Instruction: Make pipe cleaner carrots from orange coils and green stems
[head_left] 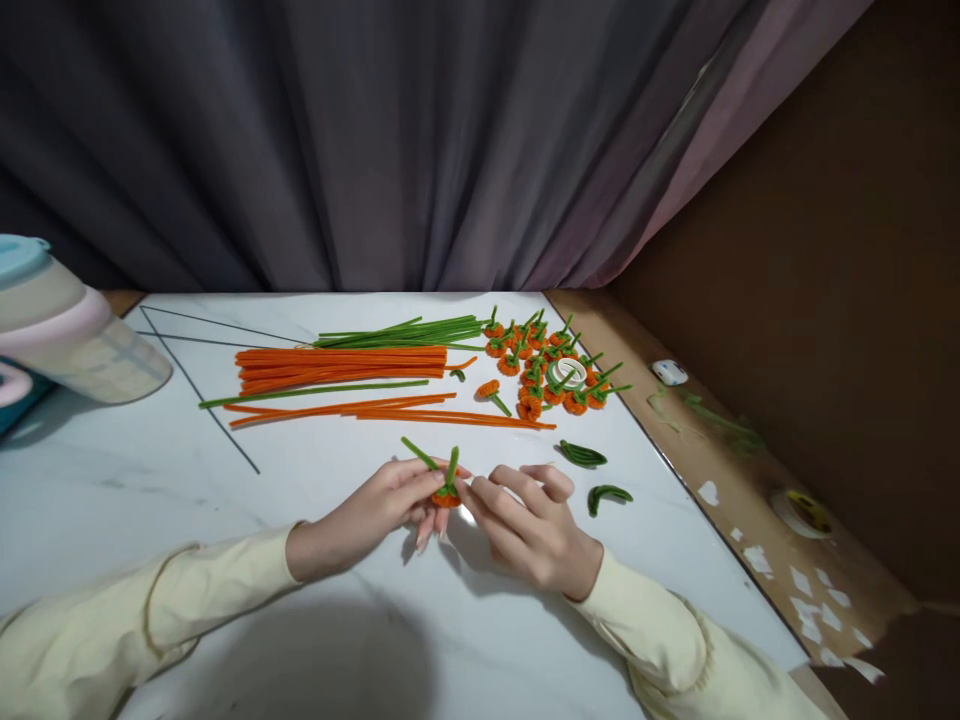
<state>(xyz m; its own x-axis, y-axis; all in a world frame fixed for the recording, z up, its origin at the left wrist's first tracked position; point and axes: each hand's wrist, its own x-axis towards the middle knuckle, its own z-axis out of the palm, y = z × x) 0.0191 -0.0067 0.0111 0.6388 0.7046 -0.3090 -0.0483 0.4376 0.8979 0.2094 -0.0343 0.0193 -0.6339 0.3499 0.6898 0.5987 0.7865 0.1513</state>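
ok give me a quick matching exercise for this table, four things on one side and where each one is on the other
Things:
1. jug
2. tape roll
3. orange stems
4. half-made pumpkin

Places:
A. among the finished pumpkins
B. between the left hand and right hand
C. far left edge
D. mid table, beside the green stems

Pairs: 1-C, 2-A, 3-D, 4-B

A white marble table [315, 640] carries orange pipe cleaners [341, 366], green pipe cleaners [405, 332], finished orange flowers [544, 368] and a jug [71, 335].

hands 2 [375, 515] | folded green leaves 2 [583, 455] | tape rolls 2 [568, 373] | jug 1 [60, 325] | black wires 3 [199, 395]
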